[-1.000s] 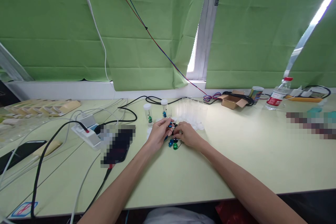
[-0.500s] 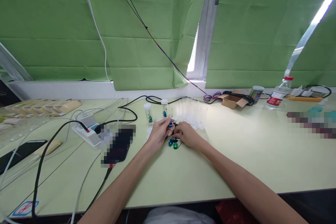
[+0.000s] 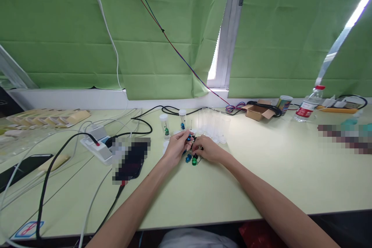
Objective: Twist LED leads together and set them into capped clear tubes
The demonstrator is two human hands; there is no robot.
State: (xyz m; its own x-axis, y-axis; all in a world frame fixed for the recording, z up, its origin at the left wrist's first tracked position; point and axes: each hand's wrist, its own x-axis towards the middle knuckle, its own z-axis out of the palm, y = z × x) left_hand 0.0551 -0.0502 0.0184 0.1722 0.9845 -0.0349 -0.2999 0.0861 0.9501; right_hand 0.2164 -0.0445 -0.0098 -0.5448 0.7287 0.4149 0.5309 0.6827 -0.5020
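Observation:
My left hand is closed, its fingertips pinching a small shiny blue metal piece with a thin pin pointing up. My right hand is beside it, fingers bent together over small dark pieces; what they grip is hidden. Just below both hands lie a loose blue piece and a green piece. Behind the hands stand two clear capped tubes, a left tube with a green piece inside and a right tube with a blue one. Several clear uncapped tubes stand behind my right hand, with white caps near them.
Left of my forearm lie a blurred-out phone, a white power strip and trailing cables. Along the back are a cardboard box with black cable, a printed can and a water bottle. Plastic trays sit far left.
My right fingers have shifted slightly over the small pieces, and the loose blue piece has moved a little to the left. My left hand keeps its pinch in the same place.

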